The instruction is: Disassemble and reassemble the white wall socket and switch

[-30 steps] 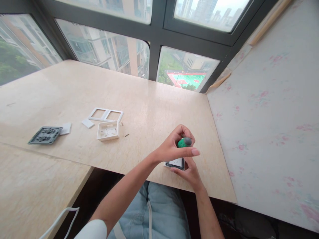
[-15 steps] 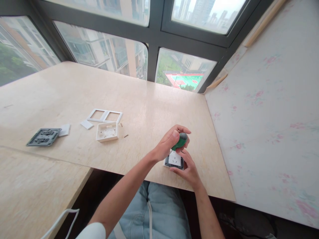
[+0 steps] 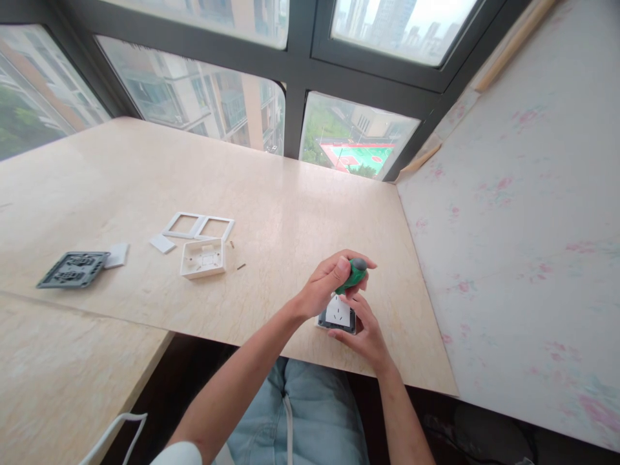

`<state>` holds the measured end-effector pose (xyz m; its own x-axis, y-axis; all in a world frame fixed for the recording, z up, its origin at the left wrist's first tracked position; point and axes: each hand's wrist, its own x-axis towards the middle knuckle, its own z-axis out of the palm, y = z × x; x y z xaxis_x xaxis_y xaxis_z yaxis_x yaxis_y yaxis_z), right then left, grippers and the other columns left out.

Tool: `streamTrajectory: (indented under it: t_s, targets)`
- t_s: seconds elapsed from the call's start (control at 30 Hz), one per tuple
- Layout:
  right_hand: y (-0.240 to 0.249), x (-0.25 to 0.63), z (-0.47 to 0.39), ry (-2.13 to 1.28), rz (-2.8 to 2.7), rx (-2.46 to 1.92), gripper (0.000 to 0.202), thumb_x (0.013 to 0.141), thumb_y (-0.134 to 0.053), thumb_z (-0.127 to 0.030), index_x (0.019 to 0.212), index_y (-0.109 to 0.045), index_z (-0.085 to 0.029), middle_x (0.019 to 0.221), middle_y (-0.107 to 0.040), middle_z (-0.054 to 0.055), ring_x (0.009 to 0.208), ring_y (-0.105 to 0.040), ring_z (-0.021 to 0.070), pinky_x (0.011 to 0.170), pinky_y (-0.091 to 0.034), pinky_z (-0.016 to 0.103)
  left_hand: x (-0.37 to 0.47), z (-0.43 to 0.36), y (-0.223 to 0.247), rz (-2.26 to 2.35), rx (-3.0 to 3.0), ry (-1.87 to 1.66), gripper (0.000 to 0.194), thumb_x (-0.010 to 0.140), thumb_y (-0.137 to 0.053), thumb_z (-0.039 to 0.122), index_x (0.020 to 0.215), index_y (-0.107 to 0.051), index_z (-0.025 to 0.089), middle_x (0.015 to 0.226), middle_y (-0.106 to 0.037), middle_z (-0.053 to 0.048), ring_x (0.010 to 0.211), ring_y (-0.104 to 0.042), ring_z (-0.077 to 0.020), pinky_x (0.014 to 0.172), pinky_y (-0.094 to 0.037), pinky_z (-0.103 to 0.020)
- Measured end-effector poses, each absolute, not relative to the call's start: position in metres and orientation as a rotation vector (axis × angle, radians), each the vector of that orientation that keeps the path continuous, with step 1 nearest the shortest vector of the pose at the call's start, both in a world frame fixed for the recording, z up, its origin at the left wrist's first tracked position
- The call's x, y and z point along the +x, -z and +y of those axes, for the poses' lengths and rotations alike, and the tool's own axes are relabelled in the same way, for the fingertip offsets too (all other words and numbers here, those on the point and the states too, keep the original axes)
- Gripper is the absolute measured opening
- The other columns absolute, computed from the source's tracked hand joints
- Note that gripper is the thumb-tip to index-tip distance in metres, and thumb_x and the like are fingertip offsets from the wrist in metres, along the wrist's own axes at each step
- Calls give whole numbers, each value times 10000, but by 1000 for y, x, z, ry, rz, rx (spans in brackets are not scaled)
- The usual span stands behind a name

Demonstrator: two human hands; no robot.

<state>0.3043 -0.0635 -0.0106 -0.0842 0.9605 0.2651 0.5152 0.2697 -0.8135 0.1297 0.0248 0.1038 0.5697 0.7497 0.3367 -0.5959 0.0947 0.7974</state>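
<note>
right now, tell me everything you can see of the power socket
The power socket lies face up on the pale ledge, close to its near edge. Its white face, plastic-looking, has narrow dark slots and sits in a dark grey frame, with some white showing outside the frame. The right hand holds it from the right, thumb at its near side. The left hand holds a green-handled tool above its far side; whether the tool touches it is hidden.

Right of centre, the left hand [image 3: 329, 279] grips a green-handled screwdriver [image 3: 351, 278] over a power socket [image 3: 338, 313] that the right hand [image 3: 367, 334] holds; a white mounting box [image 3: 206, 272] and dark grey plate [image 3: 73, 269] lie at middle left.
</note>
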Motion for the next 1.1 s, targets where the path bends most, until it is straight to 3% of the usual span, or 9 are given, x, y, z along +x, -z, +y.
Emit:
streamTrajectory:
  t_s: [0.1, 0.23, 0.37, 0.5, 0.63, 0.8, 0.87, 0.97, 1.1]
  targets:
    - [9, 304, -63, -695, -1731, -1332, 665, 726, -855, -432, 1329, -601, -311, 1460, -513, 127, 1365, -491, 343, 1063, -494, 536, 135, 26, -100, 137, 1048, -1091, 500, 869, -654, 614, 1110, -518, 197, 745, -579, 19, 545, -439, -75, 508, -351, -208]
    - [7, 304, -63, -687, -1748, -1325, 666, 742, -844, -426, 1349, -587, -325, 1472, -508, 119, 1374, -484, 348, 1064, -493, 545, 138, 28, -98, 220, 1032, -1173, 459, 735, -865, 356, 944, -477, 225, 824, -552, 41, 610, -469, -59, 553, -381, -189]
    - [7, 303, -63, -681, -1757, -1329, 673, 751, -838, -421, 1366, -577, -341, 1494, -488, 108, 1387, -471, 347, 1077, -482, 547, 134, 29, -100, 231, 1076, -1146, 381, 779, -807, 471, 910, -583, 192, 879, -553, -4, 691, -524, -97, 617, -436, -236]
    - [9, 304, -63, -687, -1747, -1324, 671, 754, -835, -423, 1368, -574, -347, 1490, -486, 104, 1398, -456, 345, 1082, -481, 540, 128, 26, -103, 291, 1166, -997, 463, 892, -635, 595, 1029, -679, 155, 865, -605, -62, 765, -567, -151, 670, -465, -273]
    - [10, 304, -63, -687, -1745, -1316, 688, 740, -849, -420, 1365, -574, -338, 1467, -505, 109, 1377, -478, 332, 1081, -486, 525, 129, 25, -104, 230, 1038, -987, 505, 943, -522, 631, 1097, -626, 161, 738, -615, -29, 576, -522, -110, 554, -426, -241]
    - [7, 303, -63, -702, -1746, -1304, 676, 751, -839, -428, 1367, -572, -341, 1505, -481, 101, 1390, -466, 324, 1084, -487, 513, 133, 31, -103, 213, 979, -1060, 626, 942, -363, 740, 1020, -596, 164, 589, -535, 21, 432, -365, -74, 400, -250, -194]
    - [6, 303, -62, -700, -1746, -1297, 675, 750, -839, -432, 1364, -576, -341, 1504, -484, 100, 1389, -468, 323, 1088, -485, 510, 134, 33, -100, 178, 993, -1076, 623, 889, -448, 773, 1047, -560, 181, 623, -538, 35, 424, -355, -61, 387, -237, -186]
    - [3, 302, -63, -691, -1750, -1296, 671, 751, -837, -435, 1364, -580, -342, 1495, -495, 98, 1392, -464, 322, 1101, -472, 515, 133, 35, -96, 175, 990, -1102, 454, 819, -750, 551, 979, -482, 221, 751, -572, 57, 414, -382, -14, 397, -272, -159]
    - [0, 302, -63, -707, -1748, -1320, 673, 756, -832, -443, 1370, -580, -337, 1507, -484, 97, 1403, -453, 325, 1120, -452, 525, 133, 38, -94, 217, 981, -1169, 433, 757, -842, 394, 864, -464, 212, 835, -572, 52, 506, -530, -32, 449, -393, -165]
